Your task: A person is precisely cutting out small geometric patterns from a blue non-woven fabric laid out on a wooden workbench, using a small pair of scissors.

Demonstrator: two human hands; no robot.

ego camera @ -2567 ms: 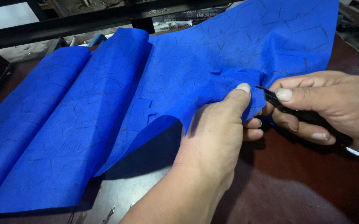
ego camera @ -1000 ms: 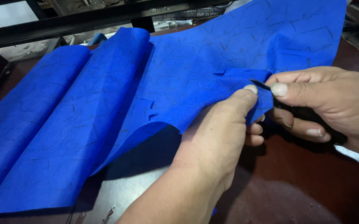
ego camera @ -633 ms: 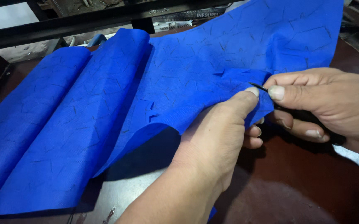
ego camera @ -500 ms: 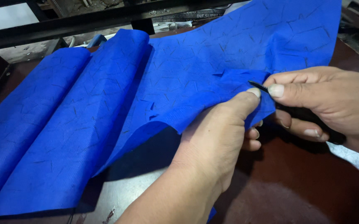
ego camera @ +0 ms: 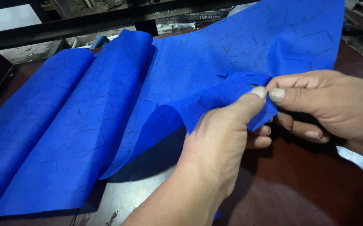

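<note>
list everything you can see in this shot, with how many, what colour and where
fabric sheet: one, bright blue with thin dark line markings, draped in folds over the table from left to upper right, its near edge lifted
table: one, dark reddish-brown, glossy, under the fabric
metal frame bar: one, black, across the top behind the table
left hand: one, low centre, thumb pinching the fabric edge
right hand: one, at right, thumb and fingers pinching the same edge; something dark may sit under it, too hidden to tell
</note>
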